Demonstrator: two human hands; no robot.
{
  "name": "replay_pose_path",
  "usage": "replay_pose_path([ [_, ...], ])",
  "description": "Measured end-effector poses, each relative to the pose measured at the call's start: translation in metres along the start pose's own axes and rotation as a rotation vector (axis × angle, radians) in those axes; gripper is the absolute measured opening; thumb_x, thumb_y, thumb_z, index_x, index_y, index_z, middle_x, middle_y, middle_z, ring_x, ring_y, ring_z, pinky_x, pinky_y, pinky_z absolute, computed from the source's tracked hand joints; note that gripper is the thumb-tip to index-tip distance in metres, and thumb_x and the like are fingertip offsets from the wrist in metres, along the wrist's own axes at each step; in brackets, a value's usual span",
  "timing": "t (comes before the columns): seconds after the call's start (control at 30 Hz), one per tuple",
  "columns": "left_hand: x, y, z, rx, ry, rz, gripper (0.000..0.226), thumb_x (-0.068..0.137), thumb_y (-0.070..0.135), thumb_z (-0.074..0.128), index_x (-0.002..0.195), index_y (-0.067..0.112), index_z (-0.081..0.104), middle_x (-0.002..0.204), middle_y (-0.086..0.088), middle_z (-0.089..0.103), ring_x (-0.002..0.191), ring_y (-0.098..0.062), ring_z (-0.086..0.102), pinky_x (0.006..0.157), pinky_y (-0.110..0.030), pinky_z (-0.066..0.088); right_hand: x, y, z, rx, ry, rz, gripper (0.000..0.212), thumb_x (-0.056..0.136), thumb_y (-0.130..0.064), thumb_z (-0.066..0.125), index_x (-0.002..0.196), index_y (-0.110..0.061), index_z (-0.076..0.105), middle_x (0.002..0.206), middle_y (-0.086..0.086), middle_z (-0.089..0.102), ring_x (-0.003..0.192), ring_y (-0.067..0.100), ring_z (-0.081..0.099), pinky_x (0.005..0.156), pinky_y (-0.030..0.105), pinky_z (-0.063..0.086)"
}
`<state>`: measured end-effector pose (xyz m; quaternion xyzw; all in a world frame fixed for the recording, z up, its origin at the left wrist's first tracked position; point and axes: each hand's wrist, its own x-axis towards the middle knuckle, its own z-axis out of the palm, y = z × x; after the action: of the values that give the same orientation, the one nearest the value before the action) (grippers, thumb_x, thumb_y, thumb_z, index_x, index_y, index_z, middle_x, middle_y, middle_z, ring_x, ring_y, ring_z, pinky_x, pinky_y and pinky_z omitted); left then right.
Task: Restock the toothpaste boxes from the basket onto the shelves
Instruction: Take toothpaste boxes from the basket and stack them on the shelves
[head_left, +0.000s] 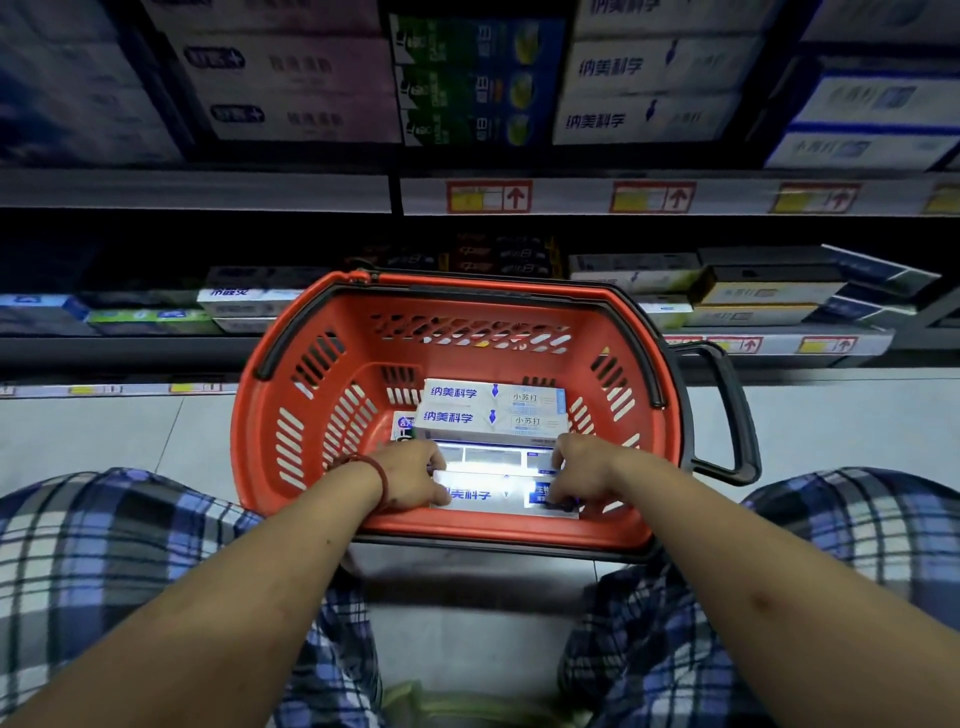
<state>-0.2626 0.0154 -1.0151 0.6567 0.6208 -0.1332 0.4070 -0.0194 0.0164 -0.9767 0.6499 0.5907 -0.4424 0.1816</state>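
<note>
The pale tiled floor (104, 436) carries the red basket (457, 358), set close against the shelves (208, 192). Stacked toothpaste boxes (649, 67) lie along both shelf levels beyond it.

Toothpaste boxes (491, 415) in basket (291, 364) — shelves (649, 197) behind, knees either side.

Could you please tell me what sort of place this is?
Probably a shop's toothpaste aisle: dark shelves stacked with boxed toothpaste, yellow-and-red price tags on the shelf edges, and a red plastic shopping basket on the floor.
</note>
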Motion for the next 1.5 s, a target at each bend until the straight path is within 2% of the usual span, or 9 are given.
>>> replay_pose_path([
  [0.1,0.001,-0.004,0.002,-0.106,-0.011,0.017,0.047,0.077,0.036,0.082,0.118,0.023,0.062,0.092,0.009,0.064,0.096,-0.018,0.067,0.092,-0.031,0.052,0.003,-0.002,0.003,0.177,-0.025,0.057,0.02,0.082,-0.012,0.075,0.093,-0.001,0.063,0.081,0.017,0.063,0.067,0.028,0.063,0.064,0.041,0.06],
  [0.27,-0.002,-0.004,-0.003,-0.301,0.056,0.017,0.04,0.08,0.023,0.082,0.113,0.022,0.061,0.084,-0.001,0.064,0.066,-0.013,0.062,0.065,-0.025,0.047,0.007,-0.001,-0.004,0.5,0.063,0.142,0.028,0.083,-0.012,0.072,0.107,-0.004,0.06,0.104,0.021,0.066,0.075,0.039,0.071,0.065,0.052,0.062],
  [0.47,-0.004,-0.003,-0.012,-0.559,0.277,-0.016,0.028,0.084,0.009,0.077,0.108,0.013,0.063,0.074,-0.011,0.07,0.06,-0.023,0.065,0.063,-0.029,0.056,-0.001,-0.004,-0.013,0.736,0.149,0.143,0.015,0.087,0.0,0.071,0.097,-0.007,0.062,0.084,0.01,0.062,0.065,0.02,0.063,0.042,0.027,0.051],
  [0.57,-0.005,-0.004,-0.017,-0.729,0.352,-0.044,0.026,0.084,0.009,0.078,0.105,0.012,0.064,0.083,-0.018,0.075,0.07,-0.035,0.072,0.075,-0.046,0.063,0.0,-0.005,-0.018,0.841,0.245,0.152,0.015,0.083,0.009,0.071,0.085,-0.004,0.063,0.08,0.012,0.067,0.065,0.019,0.063,0.05,0.031,0.055],
  [0.63,-0.007,-0.002,-0.02,-0.806,0.414,-0.05,0.021,0.084,0.013,0.079,0.1,0.012,0.066,0.084,-0.017,0.075,0.071,-0.033,0.072,0.078,-0.051,0.062,0.0,-0.005,-0.023,0.927,0.346,0.148,0.013,0.077,0.01,0.074,0.083,0.001,0.066,0.088,0.02,0.073,0.072,0.025,0.069,0.071,0.044,0.063],
  [0.97,-0.03,0.016,-0.049,-1.145,0.697,0.014,0.009,0.085,0.019,0.079,0.078,0.014,0.079,0.073,-0.01,0.074,0.062,-0.016,0.064,0.067,-0.031,0.054,-0.022,-0.008,-0.054,1.304,0.501,-0.146,0.02,0.086,0.005,0.067,0.104,-0.003,0.073,0.105,0.013,0.075,0.103,0.025,0.07,0.103,0.036,0.052],
  [1.03,-0.034,0.022,-0.055,-1.188,0.741,0.038,0.009,0.088,0.015,0.075,0.081,0.02,0.079,0.075,-0.007,0.076,0.065,-0.015,0.064,0.072,-0.032,0.055,-0.025,-0.01,-0.057,1.309,0.523,-0.197,0.027,0.086,0.002,0.069,0.111,-0.007,0.072,0.108,0.011,0.075,0.107,0.025,0.069,0.102,0.037,0.053],
  [1.2,-0.041,0.038,-0.065,-1.221,0.697,0.137,0.035,0.086,-0.003,0.062,0.106,0.021,0.079,0.108,-0.004,0.077,0.096,-0.019,0.072,0.086,-0.032,0.056,-0.041,-0.015,-0.068,1.302,0.582,-0.296,0.026,0.09,-0.003,0.069,0.111,-0.019,0.07,0.104,0.003,0.074,0.096,0.016,0.069,0.069,0.02,0.05],
  [1.5,-0.059,0.058,-0.109,-1.158,0.708,0.282,0.045,0.083,-0.003,0.059,0.104,0.031,0.08,0.11,-0.002,0.076,0.104,-0.023,0.071,0.088,-0.032,0.054,-0.072,-0.028,-0.109,1.211,0.629,-0.451,0.029,0.088,-0.004,0.07,0.116,-0.014,0.071,0.107,0.01,0.077,0.1,0.028,0.074,0.093,0.047,0.058],
])
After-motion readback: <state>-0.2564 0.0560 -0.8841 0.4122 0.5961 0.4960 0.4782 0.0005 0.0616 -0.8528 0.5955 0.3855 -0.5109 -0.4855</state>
